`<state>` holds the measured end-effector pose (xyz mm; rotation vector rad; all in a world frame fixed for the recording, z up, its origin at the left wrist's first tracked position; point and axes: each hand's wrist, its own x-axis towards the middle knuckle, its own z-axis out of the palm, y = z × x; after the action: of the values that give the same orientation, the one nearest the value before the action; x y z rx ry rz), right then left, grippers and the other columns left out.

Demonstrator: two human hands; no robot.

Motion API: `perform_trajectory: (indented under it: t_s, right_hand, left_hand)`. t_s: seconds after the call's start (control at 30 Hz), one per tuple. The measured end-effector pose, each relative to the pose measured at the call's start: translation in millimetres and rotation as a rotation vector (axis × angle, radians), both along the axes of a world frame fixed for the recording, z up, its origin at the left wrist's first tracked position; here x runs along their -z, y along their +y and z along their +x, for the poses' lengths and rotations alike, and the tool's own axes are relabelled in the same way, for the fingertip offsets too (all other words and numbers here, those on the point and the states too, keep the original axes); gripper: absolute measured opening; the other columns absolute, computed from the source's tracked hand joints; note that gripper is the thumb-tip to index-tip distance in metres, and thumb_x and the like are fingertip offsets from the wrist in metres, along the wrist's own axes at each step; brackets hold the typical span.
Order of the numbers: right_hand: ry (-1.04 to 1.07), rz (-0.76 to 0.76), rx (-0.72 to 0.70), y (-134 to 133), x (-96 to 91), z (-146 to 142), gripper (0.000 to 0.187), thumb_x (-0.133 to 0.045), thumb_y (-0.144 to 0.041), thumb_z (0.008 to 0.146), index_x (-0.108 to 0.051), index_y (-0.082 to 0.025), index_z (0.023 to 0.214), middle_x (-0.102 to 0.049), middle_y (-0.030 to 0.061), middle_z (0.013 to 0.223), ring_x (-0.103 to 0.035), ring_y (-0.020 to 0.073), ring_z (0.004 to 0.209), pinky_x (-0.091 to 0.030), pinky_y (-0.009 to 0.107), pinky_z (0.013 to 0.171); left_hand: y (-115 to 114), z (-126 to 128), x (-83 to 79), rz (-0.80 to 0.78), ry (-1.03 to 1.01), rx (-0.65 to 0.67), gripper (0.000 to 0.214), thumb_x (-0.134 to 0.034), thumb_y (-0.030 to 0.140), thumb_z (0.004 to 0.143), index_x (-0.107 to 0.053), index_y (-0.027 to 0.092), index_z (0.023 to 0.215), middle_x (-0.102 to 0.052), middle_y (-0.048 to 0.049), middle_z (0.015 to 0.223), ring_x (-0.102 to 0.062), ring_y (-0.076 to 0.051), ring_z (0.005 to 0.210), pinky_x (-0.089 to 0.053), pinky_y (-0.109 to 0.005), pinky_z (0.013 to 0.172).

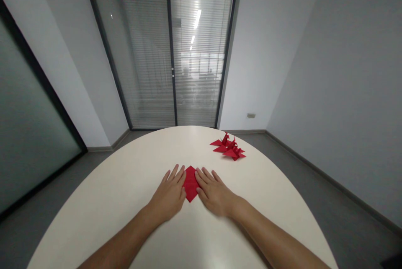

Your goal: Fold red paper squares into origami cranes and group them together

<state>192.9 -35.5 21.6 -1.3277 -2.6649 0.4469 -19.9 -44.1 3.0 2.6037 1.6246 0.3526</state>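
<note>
A folded piece of red origami paper [190, 183] lies flat on the white table, pointed at its near and far ends. My left hand [170, 194] rests along its left edge, fingers stretched out and apart, with the fingertips and thumb touching the paper. On the opposite edge, my right hand [215, 191] lies palm down, its fingers spread and the index finger and thumb on the paper. Neither hand grips anything. The paper's side edges are partly hidden under the fingers.
Several red origami cranes [231, 150] stand bunched together near the far right edge of the round white table [125, 181]. Beyond the table are a glass door [201, 93] with blinds and a wall outlet [251, 115].
</note>
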Motion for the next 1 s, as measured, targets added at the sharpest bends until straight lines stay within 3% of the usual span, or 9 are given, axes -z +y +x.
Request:
perform_trajectory:
  t_s: [0.23,0.3,0.4,0.47,0.6,0.73,1.0]
  right_hand:
    - [-0.02,0.036,0.062,5,-3.8,5,0.06,-0.033,-0.028,0.1,-0.027,-0.012,0.158,-0.021,0.0105,0.164,-0.011,0.0354,0.153,-0.014,0.062,0.122]
    - [-0.007,0.039,0.086,6,-3.0,7,0.059,-0.032,-0.029,0.1,-0.027,-0.013,0.158,-0.021,0.0099,0.164,-0.012,0.0353,0.153,-0.014,0.062,0.121]
    - [0.009,0.031,0.102,7,-2.7,8,0.059,-0.032,-0.034,0.102,-0.027,-0.015,0.158,-0.021,0.0082,0.164,-0.011,0.0349,0.153,-0.013,0.061,0.122]
    - [0.007,0.023,0.081,8,-3.8,9,0.06,-0.031,-0.037,0.102,-0.026,-0.016,0.158,-0.021,0.0066,0.164,-0.009,0.0344,0.153,-0.011,0.06,0.123]
    - [-0.008,0.009,0.015,8,-7.7,11,0.061,-0.031,-0.039,0.102,-0.024,-0.019,0.159,-0.019,0.0044,0.165,-0.008,0.0332,0.154,-0.01,0.057,0.124]
    - [-0.014,0.012,0.002,9,-8.1,12,0.059,-0.029,-0.039,0.103,-0.024,-0.02,0.159,-0.02,0.0046,0.165,-0.009,0.0327,0.154,-0.01,0.056,0.124]
    - [-0.003,0.034,0.127,11,-1.5,16,0.064,-0.031,-0.051,0.103,-0.032,-0.017,0.156,-0.02,0.0093,0.165,-0.011,0.036,0.153,-0.014,0.06,0.122]
  left_hand:
    - [-15,-6,-21.1,0.035,-0.12,0.204,0.041,-0.049,0.024,0.094,-0.061,0.021,0.133,-0.059,-0.0093,0.142,-0.039,-0.027,0.145,-0.026,-0.053,0.121]
    - [-17,-4,-27.3,0.063,-0.146,0.214,0.031,-0.048,0.022,0.095,-0.067,0.021,0.119,-0.067,-0.009,0.13,-0.05,-0.025,0.135,-0.029,-0.051,0.12]
    - [-17,-3,-30.5,0.065,-0.165,0.233,0.032,-0.038,0.015,0.099,-0.069,0.021,0.104,-0.072,-0.0069,0.112,-0.064,-0.02,0.111,-0.035,-0.046,0.117]
    - [-14,-4,-26.8,0.066,-0.186,0.229,0.032,-0.038,0.014,0.098,-0.067,0.02,0.112,-0.071,-0.0071,0.115,-0.065,-0.019,0.109,-0.037,-0.045,0.116]
    - [-7,-10,-11.8,0.021,-0.189,0.244,0.05,-0.045,0.017,0.094,-0.047,0.02,0.144,-0.05,-0.0081,0.151,-0.045,-0.021,0.14,-0.031,-0.047,0.121]
    - [-5,-11,-5.9,-0.02,-0.134,0.223,0.05,-0.045,0.024,0.096,-0.048,0.023,0.146,-0.047,-0.0059,0.154,-0.041,-0.022,0.143,-0.027,-0.05,0.121]
    - [-17,-11,-20.7,0.077,-0.106,0.149,0.045,-0.055,0.037,0.093,-0.061,0.019,0.134,-0.059,-0.0117,0.141,-0.054,-0.029,0.127,-0.038,-0.05,0.113]
